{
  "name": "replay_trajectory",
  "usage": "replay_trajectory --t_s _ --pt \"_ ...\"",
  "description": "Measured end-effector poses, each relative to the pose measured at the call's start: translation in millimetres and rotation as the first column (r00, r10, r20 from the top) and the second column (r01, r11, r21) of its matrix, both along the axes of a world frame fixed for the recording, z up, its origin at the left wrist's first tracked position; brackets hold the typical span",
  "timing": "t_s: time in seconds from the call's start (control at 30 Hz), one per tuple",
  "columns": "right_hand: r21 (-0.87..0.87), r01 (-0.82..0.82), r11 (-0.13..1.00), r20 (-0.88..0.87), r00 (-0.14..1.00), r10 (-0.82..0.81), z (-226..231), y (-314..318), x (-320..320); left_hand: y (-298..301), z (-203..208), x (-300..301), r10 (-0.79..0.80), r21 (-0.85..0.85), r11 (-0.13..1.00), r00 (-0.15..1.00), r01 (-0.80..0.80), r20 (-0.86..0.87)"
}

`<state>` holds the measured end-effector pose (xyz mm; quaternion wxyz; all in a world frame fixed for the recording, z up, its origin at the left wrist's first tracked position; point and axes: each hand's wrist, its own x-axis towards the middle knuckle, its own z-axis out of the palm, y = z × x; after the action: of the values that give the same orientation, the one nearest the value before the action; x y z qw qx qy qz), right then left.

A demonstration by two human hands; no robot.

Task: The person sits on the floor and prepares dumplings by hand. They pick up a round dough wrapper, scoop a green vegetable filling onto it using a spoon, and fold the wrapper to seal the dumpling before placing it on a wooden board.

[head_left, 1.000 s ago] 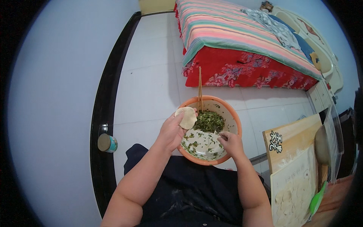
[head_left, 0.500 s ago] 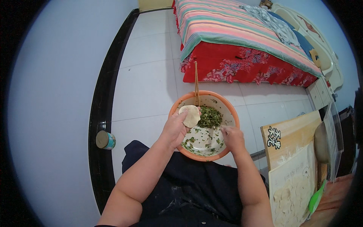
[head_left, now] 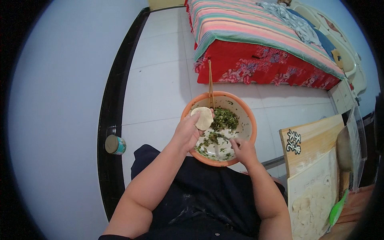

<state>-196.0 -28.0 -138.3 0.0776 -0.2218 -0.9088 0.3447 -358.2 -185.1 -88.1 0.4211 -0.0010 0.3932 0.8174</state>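
Observation:
My left hand (head_left: 188,134) is closed around a round dough wrapper (head_left: 203,119), which lies flat over the fingers with the thumb on its edge. Beneath both hands stands a deep basin (head_left: 253,120) with an orange rim and white inside. Chopped green filling (head_left: 226,119) is heaped at its far side, with bits scattered over the bottom and walls. My right hand (head_left: 244,151) grips a spoon (head_left: 223,137) over the near right of the basin; some greens seem to sit on its tip. A pair of chopsticks (head_left: 211,82) leans upright against the far rim.
To the right, floured wooden boards (head_left: 314,140) bear several flat dough wrappers (head_left: 310,210), beside a green-handled tool (head_left: 338,210). A lidded can (head_left: 115,145) stands on the floor by the left wall. A bed (head_left: 256,60) with a striped cover is ahead.
My right hand has shifted left and nearer to me within the basin, and the spoon now shows with greens at its tip. The left hand still holds the wrapper.

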Motion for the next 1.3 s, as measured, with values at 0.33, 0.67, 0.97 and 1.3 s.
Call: replay_trajectory --t_s 0.33,0.67,0.97,1.3 --pt "0.169 -0.25 0.953 0.044 0.968 0.246 -11 -10 4 -5 5 1 0.004 -0.005 1.0 1.0 -0.004 -0.008" --pt "0.297 -0.148 0.943 0.0 0.988 0.155 9 -6 15 -15 5 -4 0.017 -0.006 1.0 1.0 -0.017 -0.006" --pt "0.243 -0.32 0.916 0.053 0.947 0.317 13 -20 11 -17 3 -5 0.018 0.001 1.0 1.0 -0.018 0.009" --pt "-0.275 -0.11 0.955 0.273 0.944 0.187 21 -9 8 -18 2 -2 -0.025 -0.027 0.999 1.0 0.025 -0.014"
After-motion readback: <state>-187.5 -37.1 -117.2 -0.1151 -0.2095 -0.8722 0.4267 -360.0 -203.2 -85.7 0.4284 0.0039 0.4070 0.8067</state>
